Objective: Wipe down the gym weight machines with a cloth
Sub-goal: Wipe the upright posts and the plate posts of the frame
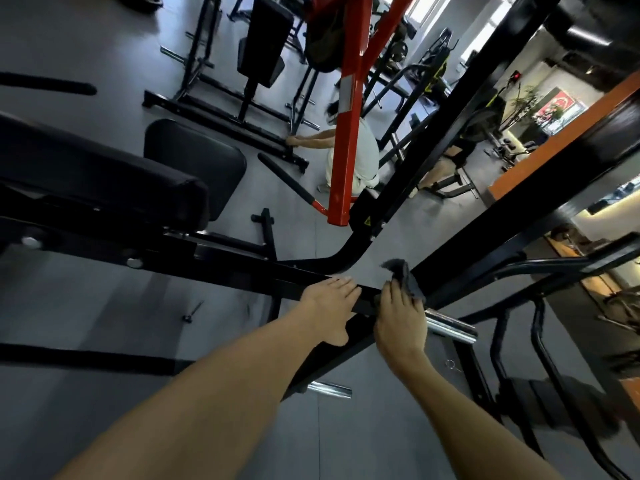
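A black steel beam [242, 268] of the weight machine runs across the middle of the head view, with black seat pads [104, 178] at the left. My left hand [329, 303] grips this beam, fingers over the top and thumb underneath. Just to its right, my right hand [401, 317] presses a dark grey cloth [403, 277] against the frame where several black bars meet. The cloth sticks up above my fingertips. A chrome peg [450, 329] juts out right behind my right hand.
A red upright post [348, 116] stands ahead. Behind it a person in a white shirt [367, 150] crouches at another machine. More black frames, benches and a second chrome peg [329, 389] surround me on the grey rubber floor [86, 306]. An orange counter edge [540, 143] lies far right.
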{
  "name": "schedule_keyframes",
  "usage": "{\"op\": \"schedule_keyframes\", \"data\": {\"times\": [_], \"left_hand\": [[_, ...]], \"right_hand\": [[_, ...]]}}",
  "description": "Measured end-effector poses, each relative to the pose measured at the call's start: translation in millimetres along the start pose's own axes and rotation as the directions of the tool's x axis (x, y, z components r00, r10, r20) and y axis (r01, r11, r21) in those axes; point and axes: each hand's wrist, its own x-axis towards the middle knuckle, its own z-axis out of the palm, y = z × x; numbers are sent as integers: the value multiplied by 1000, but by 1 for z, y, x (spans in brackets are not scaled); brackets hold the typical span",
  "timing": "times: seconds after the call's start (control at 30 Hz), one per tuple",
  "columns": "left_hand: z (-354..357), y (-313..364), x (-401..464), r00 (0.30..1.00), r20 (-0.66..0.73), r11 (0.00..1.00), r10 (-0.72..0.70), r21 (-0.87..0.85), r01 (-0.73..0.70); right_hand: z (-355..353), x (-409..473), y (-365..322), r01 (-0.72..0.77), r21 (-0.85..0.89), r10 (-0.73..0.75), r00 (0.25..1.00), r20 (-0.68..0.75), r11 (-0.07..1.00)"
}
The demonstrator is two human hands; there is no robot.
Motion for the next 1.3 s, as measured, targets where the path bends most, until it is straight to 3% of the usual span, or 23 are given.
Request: {"op": "schedule_keyframes", "data": {"times": [0.17,0.23,0.3,0.37,0.4,0.43,0.47,0.53,0.6,0.67,0.77,0.83,0.93,1.0,1.13,1.3], "left_hand": [[2,-6,0,999,19,997,27,69,-28],[3,-9,-1,999,14,995,46,86,-47],[4,-11,-5,997,-18,992,70,104,-68],[5,-14,-10,995,-61,990,82,124,-74],[7,-15,-14,994,-84,988,73,140,-61],[11,-16,-19,992,-112,985,49,169,-30],[16,-19,-25,989,-148,978,6,208,25],[27,-30,-40,968,-223,958,-116,232,168],[36,-42,-52,942,-274,941,-192,222,257],[38,-47,-55,940,-274,936,-203,229,268],[35,-44,-53,940,-258,935,-223,217,281],[34,-43,-52,938,-258,933,-231,214,289],[27,-45,-54,938,-254,924,-236,239,297],[26,-45,-56,930,-266,910,-255,259,323],[32,-49,-75,853,-297,831,-429,241,501],[29,-53,-84,872,-242,838,-424,259,480]], "right_hand": [[15,-6,20,207,-74,-207,978,8,976],[21,-14,22,167,-21,-167,986,24,986],[17,-20,11,50,158,-58,997,43,986],[8,-17,-10,-81,544,137,989,-63,835],[1,-11,-21,-132,710,254,965,-67,691],[-4,-6,-31,-159,818,294,956,-12,553],[-5,-1,-39,-136,864,281,960,-6,485],[4,-1,-43,17,743,69,994,-85,669],[12,1,-30,132,574,-113,991,-68,808],[21,7,-6,166,459,-183,983,-8,873],[24,10,2,248,138,-234,966,-108,959],[24,10,-8,219,95,-199,963,-181,971],[27,10,-21,291,177,-240,935,-260,940],[25,15,-30,410,211,-302,863,-405,888],[20,22,-79,626,231,-398,694,-600,744],[19,14,-95,620,255,-449,741,-499,742]]}}
